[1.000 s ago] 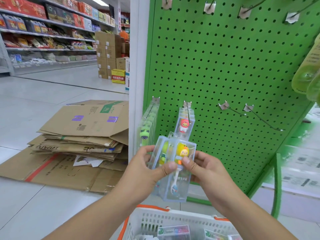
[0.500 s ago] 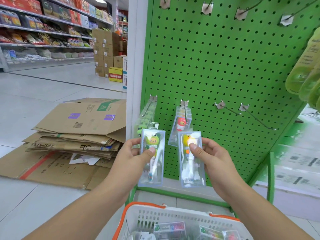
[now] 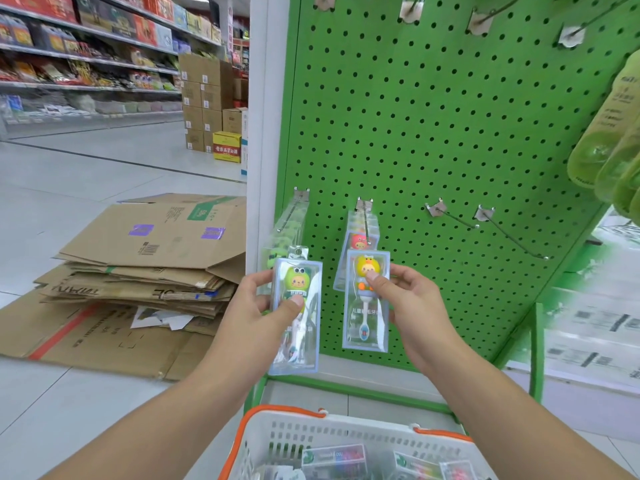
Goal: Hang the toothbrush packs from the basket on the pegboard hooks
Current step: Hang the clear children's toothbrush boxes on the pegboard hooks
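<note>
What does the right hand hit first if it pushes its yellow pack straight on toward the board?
Probably the pink-character pack already hanging on the second hook: the right hand holds the yellow duck pack right in front of it, overlapping its lower part. The green pegboard lies behind; depth is unclear.

A pale grey tiled floor (image 3: 104,181) fills the left of the frame. On it at centre left lies a stack of flattened brown cardboard boxes (image 3: 145,258). Further back, upper centre left, stand piled brown cartons (image 3: 202,98) with a yellow box (image 3: 227,151) beside them.
</note>
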